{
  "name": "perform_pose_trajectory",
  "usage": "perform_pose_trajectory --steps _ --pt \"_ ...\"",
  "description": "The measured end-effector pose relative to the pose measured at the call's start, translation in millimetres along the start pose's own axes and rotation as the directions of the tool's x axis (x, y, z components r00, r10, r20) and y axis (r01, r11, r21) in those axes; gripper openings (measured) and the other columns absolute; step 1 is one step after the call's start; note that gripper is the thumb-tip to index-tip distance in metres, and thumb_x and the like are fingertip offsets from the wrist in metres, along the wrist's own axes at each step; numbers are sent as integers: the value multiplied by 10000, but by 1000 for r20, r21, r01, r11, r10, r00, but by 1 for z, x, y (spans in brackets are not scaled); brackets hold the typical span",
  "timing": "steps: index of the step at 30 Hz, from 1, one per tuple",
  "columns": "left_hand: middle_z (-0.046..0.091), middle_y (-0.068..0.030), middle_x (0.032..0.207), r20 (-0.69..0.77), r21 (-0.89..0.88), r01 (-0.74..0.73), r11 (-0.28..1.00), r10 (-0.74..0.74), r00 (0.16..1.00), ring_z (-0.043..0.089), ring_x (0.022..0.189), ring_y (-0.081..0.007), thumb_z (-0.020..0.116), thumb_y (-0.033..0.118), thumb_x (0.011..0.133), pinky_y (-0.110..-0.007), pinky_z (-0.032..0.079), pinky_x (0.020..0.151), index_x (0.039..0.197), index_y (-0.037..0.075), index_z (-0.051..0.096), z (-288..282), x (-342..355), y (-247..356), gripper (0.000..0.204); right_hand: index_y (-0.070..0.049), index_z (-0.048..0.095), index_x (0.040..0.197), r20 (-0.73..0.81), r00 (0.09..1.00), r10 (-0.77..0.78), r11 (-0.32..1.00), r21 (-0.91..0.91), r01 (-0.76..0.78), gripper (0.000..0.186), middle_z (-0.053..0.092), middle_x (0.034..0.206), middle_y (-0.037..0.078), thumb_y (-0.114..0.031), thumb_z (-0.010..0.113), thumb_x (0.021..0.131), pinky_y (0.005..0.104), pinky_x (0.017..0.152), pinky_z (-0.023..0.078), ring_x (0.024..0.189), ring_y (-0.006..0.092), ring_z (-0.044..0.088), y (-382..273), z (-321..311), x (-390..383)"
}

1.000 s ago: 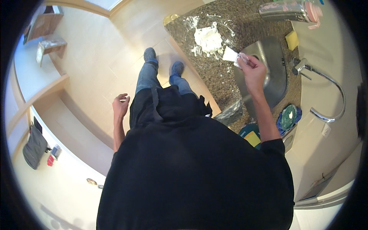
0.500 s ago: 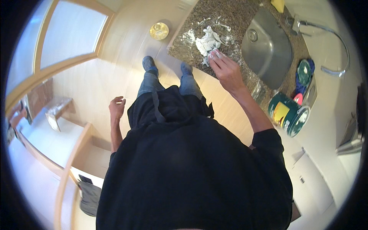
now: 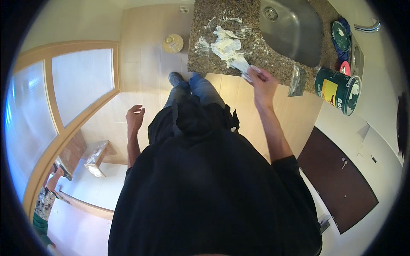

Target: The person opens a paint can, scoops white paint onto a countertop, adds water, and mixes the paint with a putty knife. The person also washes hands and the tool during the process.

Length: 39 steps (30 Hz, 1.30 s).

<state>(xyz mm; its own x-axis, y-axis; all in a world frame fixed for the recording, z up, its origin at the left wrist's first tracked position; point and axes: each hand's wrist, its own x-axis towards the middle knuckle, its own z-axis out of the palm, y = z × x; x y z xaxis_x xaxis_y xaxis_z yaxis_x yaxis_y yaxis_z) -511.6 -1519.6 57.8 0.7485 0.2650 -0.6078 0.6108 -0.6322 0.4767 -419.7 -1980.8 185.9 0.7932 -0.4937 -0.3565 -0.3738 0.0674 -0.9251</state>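
My right hand is closed at the near edge of the granite counter, pinching one end of a limp white piece that looks like a paste-smeared cloth or thin sheet. It stretches from my fingers back to a thick patch of white paste; where piece and paste part is hard to make out. Thin white smears surround the patch. My left hand hangs low over the floor at my left side, fingers loosely bent and apart, with nothing visible in it.
A steel sink is set into the counter. Right of my right hand are a flat, greyish clear piece over the counter edge and a green paint bucket. A round yellowish tin stands on the floor. Far left, another person shows.
My right hand has drawn back toward me from the paste, pulling the white piece out over the counter edge. The view has shifted, bringing a brown door into sight.
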Motion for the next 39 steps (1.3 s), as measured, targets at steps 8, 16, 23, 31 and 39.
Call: perform_pose_trajectory --steps 8,16,23,31,39 --pt "740 -171 1017 70 128 15 992 -24 997 720 920 -295 744 233 838 -390 565 824 1117 72 740 -16 20 1 322 51 708 1074 73 882 -465 785 -425 450 222 739 903 114 -8 724 861 305 662 577 740 169 704 -30 40 17" --pt "744 -167 971 226 334 -309 890 243 943 733 897 -281 746 221 841 -385 561 827 1097 53 737 -84 137 20 307 6 653 1089 679 562 -471 -145 -689 710 298 683 1145 138 -80 616 806 354 921 573 1132 264 664 -21 54 -25" --pt "753 -133 1015 297 391 -377 840 273 915 718 950 -250 740 231 870 -371 561 828 1119 68 735 -143 221 43 297 1 674 1053 574 649 -499 -63 -771 634 258 716 1087 122 -21 613 804 349 830 598 1005 262 710 -21 82 -51" --pt "738 -152 980 417 299 -501 812 362 834 711 901 -269 743 215 846 -375 555 810 1092 62 737 -129 238 60 290 74 721 1040 -482 876 19 984 -147 -102 175 731 891 115 1 709 881 310 733 601 848 146 702 -11 94 -86" --pt "730 -153 982 427 327 -491 807 338 839 708 901 -266 748 223 845 -373 558 809 1100 66 733 -133 246 80 300 79 696 1064 -558 828 57 995 102 0 213 720 991 149 14 715 862 322 737 609 863 181 705 -28 128 -17"
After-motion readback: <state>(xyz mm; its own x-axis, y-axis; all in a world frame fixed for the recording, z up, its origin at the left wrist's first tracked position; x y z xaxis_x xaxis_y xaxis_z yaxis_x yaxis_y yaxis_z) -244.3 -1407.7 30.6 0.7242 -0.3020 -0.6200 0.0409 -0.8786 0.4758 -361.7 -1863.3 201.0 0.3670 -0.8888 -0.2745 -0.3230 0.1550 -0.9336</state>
